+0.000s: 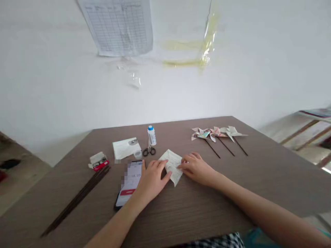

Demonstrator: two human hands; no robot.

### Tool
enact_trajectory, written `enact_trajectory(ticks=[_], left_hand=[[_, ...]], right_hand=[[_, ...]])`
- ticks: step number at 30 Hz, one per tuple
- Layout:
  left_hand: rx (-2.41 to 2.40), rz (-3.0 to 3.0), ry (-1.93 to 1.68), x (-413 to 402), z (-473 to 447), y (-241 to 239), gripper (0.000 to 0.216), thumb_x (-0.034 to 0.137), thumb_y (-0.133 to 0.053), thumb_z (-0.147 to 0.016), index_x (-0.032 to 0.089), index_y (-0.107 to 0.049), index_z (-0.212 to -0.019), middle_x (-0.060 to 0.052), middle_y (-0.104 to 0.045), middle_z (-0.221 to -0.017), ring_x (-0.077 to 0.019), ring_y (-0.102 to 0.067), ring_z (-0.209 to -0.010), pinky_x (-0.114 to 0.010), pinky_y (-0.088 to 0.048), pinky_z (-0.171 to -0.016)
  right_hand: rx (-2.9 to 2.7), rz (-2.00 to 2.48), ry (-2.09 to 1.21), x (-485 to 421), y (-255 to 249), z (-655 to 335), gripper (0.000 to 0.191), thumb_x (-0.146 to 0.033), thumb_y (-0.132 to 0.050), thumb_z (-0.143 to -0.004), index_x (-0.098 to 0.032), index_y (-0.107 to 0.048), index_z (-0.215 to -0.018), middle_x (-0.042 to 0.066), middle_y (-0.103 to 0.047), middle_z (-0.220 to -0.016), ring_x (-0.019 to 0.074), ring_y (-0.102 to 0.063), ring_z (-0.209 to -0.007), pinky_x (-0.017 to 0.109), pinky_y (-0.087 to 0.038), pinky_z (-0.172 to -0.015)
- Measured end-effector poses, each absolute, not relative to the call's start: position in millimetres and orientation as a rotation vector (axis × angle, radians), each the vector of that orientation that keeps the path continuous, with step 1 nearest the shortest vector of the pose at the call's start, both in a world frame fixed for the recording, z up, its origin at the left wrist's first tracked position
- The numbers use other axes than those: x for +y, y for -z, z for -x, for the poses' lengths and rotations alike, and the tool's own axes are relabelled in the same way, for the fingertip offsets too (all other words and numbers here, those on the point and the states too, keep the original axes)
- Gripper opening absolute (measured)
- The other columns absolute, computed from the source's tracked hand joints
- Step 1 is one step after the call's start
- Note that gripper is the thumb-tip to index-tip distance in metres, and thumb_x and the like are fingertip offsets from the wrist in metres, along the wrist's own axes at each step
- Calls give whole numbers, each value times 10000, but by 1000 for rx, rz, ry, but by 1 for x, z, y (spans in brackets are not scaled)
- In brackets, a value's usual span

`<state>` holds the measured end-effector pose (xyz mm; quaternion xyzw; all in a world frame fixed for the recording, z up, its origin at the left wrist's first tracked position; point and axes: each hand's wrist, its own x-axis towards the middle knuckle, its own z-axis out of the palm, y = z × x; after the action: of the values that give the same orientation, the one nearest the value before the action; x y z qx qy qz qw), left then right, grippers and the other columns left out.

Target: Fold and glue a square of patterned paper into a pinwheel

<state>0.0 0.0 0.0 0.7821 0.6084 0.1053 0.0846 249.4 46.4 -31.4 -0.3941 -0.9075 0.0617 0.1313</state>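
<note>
A small square of printed paper (169,156) lies on the table in front of me, turned cornerwise, with crease lines on it. My left hand (153,177) rests on its left side, fingers stretched out and thumb apart, pressing it down. At the right edge of the paper, my right hand (195,167) has its thumb and fingertips pinched together. The pinched spot is partly covered by the fingers. Three paper pinwheels (231,132) on dark sticks lie at the back right, beyond my right hand.
Left of my hands lies a phone (131,175) with its screen lit. Behind it are black-handled scissors (149,151), a blue-capped white bottle (152,136) and a white packet (125,148). A small red-and-white box (99,161) and a bundle of dark sticks (77,199) lie farther left.
</note>
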Motion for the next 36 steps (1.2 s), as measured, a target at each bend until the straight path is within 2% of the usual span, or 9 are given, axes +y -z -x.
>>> enact_trajectory(ticks=[6, 14, 21, 29, 34, 36], left_hand=[[1791, -2328, -335, 1, 0, -1, 489, 249, -750, -1052, 314, -751, -1537, -119, -793, -1551, -409, -667, -1542, -843, -248, -1408], [1787, -2349, -286, 0, 1, 1, 539, 243, -749, -1019, 320, -745, -1553, -120, -754, -1607, -430, -627, -1580, -855, -211, -1414], [1778, -2346, -271, 2, 2, 4, 523, 243, -740, -1022, 307, -735, -1541, -130, -741, -1623, -426, -612, -1590, -868, -186, -1410], [1779, -2370, -262, 1, 4, 3, 459, 250, -757, -1027, 342, -782, -1476, -104, -756, -1589, -416, -630, -1564, -864, -212, -1405], [1768, -2384, -271, 2, 6, 6, 435, 274, -764, -1036, 322, -807, -1467, -122, -756, -1580, -427, -631, -1557, -888, -202, -1392], [1768, -2389, -270, 2, 5, 6, 425, 280, -761, -1040, 314, -815, -1460, -129, -756, -1581, -429, -629, -1555, -892, -202, -1388]], right_hand=[[-2561, 1047, -134, 50, 41, -242, 341, -222, -588, -1163, -260, -802, -1425, 132, -803, -1364, 300, -742, -1290, 625, -464, -1305], [-2660, 1152, -67, 48, 37, -230, 382, -282, -594, -1187, -330, -778, -1518, 147, -753, -1463, 358, -700, -1364, 728, -440, -1297], [-2676, 1155, 6, 46, 30, -223, 339, -312, -606, -1189, -329, -817, -1453, 151, -784, -1388, 364, -706, -1297, 730, -423, -1297], [-2553, 1234, -342, 51, 33, -232, 379, -318, -569, -1202, -416, -838, -1448, 104, -757, -1417, 336, -671, -1347, 706, -411, -1312], [-2470, 1249, -474, 56, 34, -234, 406, -306, -516, -1210, -365, -831, -1459, 104, -778, -1402, 315, -685, -1346, 691, -407, -1334], [-2479, 1252, -447, 54, 34, -234, 403, -299, -520, -1209, -361, -815, -1476, 104, -776, -1411, 317, -686, -1363, 725, -376, -1350]])
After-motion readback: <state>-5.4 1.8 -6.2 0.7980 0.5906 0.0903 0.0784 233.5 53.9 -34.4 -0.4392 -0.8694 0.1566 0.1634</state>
